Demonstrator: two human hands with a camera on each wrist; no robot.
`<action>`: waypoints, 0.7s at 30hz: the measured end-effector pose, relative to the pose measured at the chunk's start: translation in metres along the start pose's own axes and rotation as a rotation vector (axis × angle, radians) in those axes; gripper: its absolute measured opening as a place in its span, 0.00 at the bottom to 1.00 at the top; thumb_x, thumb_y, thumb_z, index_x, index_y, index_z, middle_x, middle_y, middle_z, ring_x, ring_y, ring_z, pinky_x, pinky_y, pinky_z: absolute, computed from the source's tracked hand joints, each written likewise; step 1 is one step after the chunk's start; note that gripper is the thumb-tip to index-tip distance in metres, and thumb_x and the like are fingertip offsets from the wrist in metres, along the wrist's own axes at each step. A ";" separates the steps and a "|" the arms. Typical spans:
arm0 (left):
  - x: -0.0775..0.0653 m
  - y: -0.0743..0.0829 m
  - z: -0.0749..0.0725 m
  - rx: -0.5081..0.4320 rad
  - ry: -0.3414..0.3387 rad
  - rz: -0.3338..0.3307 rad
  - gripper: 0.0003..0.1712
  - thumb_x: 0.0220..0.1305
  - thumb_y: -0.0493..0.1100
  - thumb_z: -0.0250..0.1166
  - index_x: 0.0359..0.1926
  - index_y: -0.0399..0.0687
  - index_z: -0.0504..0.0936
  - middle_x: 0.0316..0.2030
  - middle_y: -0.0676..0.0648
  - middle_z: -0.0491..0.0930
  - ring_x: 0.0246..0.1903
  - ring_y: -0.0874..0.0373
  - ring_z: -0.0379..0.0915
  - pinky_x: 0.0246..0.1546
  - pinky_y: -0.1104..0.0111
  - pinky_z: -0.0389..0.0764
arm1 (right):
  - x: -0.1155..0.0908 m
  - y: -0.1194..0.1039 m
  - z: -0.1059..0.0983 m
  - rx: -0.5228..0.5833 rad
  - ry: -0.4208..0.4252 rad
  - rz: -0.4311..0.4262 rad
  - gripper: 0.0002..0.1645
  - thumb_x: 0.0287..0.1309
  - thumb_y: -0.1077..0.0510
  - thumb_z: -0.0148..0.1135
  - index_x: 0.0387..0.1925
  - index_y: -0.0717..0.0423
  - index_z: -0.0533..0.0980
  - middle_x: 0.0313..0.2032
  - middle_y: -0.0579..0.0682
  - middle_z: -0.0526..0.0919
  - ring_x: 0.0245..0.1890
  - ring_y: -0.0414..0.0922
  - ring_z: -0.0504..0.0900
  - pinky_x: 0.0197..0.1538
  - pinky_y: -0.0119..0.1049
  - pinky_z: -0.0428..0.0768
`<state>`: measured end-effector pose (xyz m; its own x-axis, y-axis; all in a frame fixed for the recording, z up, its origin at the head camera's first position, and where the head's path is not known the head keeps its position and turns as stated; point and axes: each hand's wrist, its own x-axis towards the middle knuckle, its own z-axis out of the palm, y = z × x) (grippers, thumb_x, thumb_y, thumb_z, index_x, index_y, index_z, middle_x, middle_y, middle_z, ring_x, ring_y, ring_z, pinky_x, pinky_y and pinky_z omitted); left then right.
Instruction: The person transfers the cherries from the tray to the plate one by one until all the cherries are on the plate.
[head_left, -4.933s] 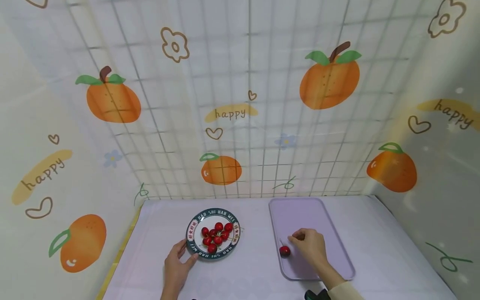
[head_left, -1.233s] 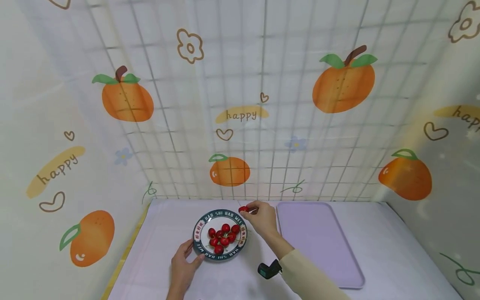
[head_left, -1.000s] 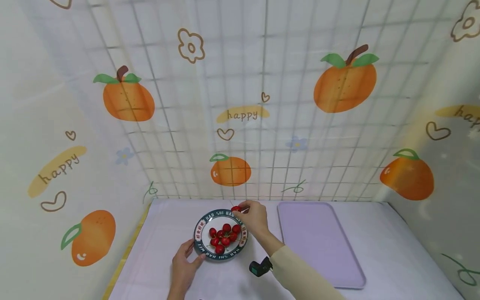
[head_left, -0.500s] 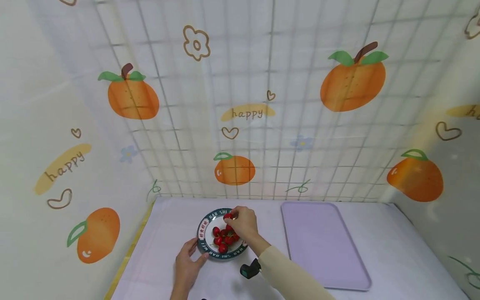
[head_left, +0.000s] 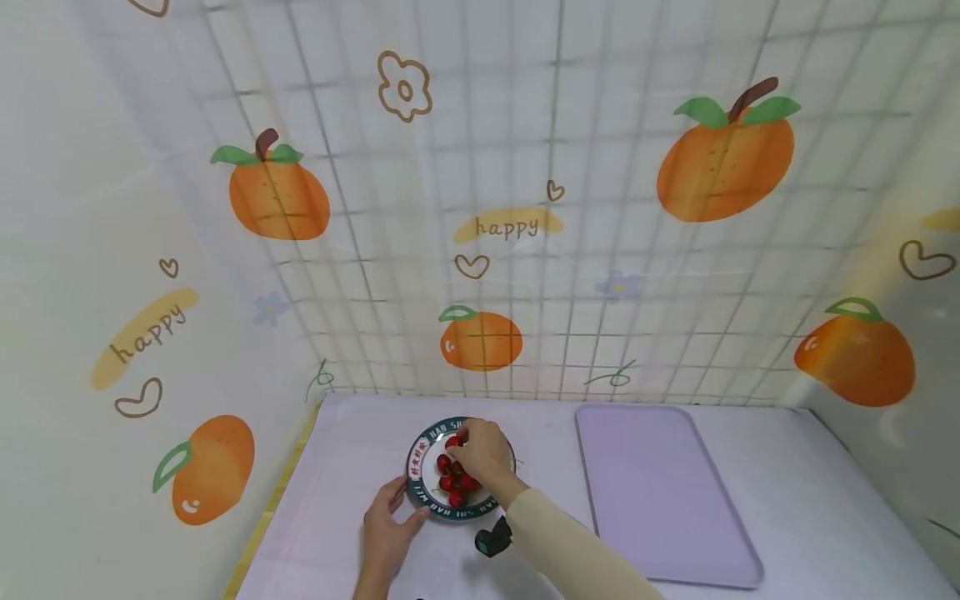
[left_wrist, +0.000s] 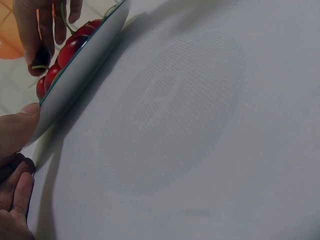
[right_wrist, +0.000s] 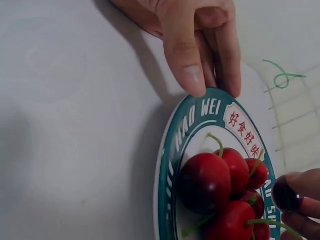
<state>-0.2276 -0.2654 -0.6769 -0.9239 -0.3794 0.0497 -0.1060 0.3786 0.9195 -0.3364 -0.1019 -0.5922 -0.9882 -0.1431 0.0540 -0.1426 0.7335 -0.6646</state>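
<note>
A white plate with a dark green lettered rim (head_left: 456,514) bears a heap of red cherries (head_left: 447,482) with green stems. My left hand (head_left: 386,529) holds the plate's left edge; in the right wrist view its thumb (right_wrist: 187,65) lies on the rim, with fingers beside it. Over the far part of the plate, my right hand (head_left: 486,450) pinches one cherry (head_left: 453,442) between thumb and fingertips. That cherry looks dark in the right wrist view (right_wrist: 286,195), just beside the others. My right hand hides part of the plate and heap in the head view.
A pale purple tray (head_left: 667,492) lies to the right of the plate on the white tabletop (head_left: 547,475). A small black device (head_left: 492,537) sits at the right sleeve (head_left: 570,542). Behind stands a curtain (head_left: 510,333) printed with oranges.
My right hand has picked the cherry off the tray and carried it left, over the plate. My left hand has stayed at the plate's edge. The head view has shifted slightly rightward.
</note>
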 end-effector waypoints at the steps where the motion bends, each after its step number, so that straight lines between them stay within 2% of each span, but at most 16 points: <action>1: 0.000 0.000 0.000 0.004 -0.001 0.002 0.43 0.54 0.37 0.81 0.71 0.43 0.75 0.69 0.40 0.76 0.69 0.42 0.73 0.70 0.51 0.78 | 0.001 0.001 0.001 -0.006 -0.002 0.003 0.17 0.56 0.52 0.82 0.45 0.54 0.87 0.35 0.49 0.86 0.35 0.46 0.79 0.42 0.41 0.91; 15: 0.003 -0.004 0.003 0.006 0.005 -0.009 0.43 0.54 0.39 0.81 0.70 0.46 0.75 0.69 0.43 0.77 0.69 0.45 0.73 0.71 0.54 0.78 | 0.008 0.004 0.006 -0.061 -0.027 0.009 0.14 0.55 0.53 0.82 0.41 0.55 0.88 0.34 0.50 0.85 0.35 0.48 0.78 0.43 0.43 0.91; 21: 0.004 -0.007 0.003 -0.001 0.006 0.000 0.43 0.54 0.38 0.82 0.70 0.44 0.75 0.69 0.41 0.77 0.69 0.44 0.73 0.71 0.54 0.78 | 0.008 0.003 0.008 -0.088 -0.044 0.021 0.14 0.56 0.51 0.81 0.40 0.54 0.88 0.33 0.50 0.84 0.34 0.47 0.77 0.39 0.40 0.91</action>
<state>-0.2316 -0.2673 -0.6837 -0.9218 -0.3842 0.0516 -0.1059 0.3776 0.9199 -0.3442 -0.1061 -0.6001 -0.9880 -0.1545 0.0063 -0.1277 0.7921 -0.5969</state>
